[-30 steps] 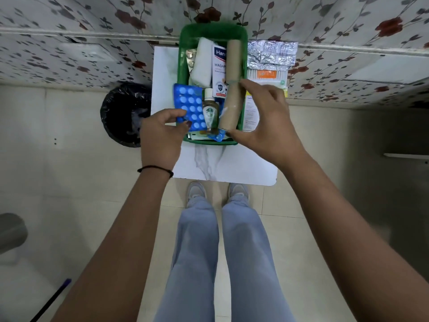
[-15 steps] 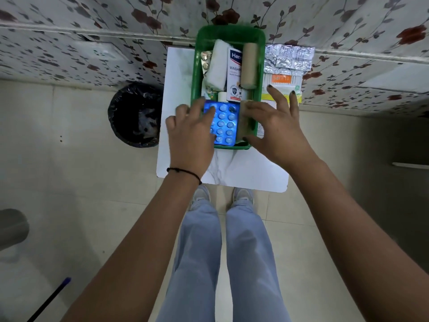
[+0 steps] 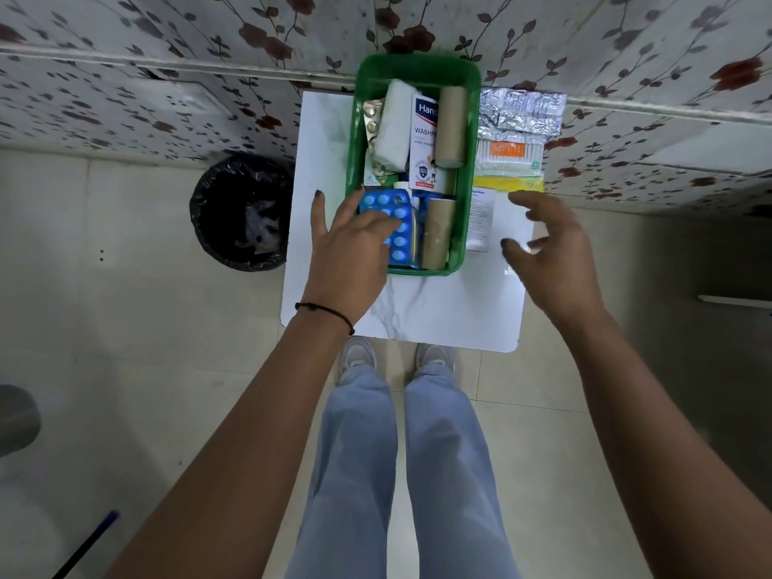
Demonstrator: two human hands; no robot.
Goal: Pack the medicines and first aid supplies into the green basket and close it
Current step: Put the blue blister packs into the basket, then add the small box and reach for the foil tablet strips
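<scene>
The green basket stands on the small white table against the wall. Inside lie a white gauze roll, a Hansaplast box, two brown bandage rolls and a blue blister pack. My left hand rests flat on the blister pack, fingers spread. My right hand hovers open over the table right of the basket, holding nothing. Beside the basket lie silver foil strips, a pack of cotton swabs and a white leaflet.
A black-lined waste bin stands on the floor left of the table. The flowered wall runs behind. My legs and shoes are at the table's near edge. A dark stick lies at the lower left.
My left hand has laid the blue blister pack down into the basket's near end. My right hand has let go of the brown roll and drawn off to the right.
</scene>
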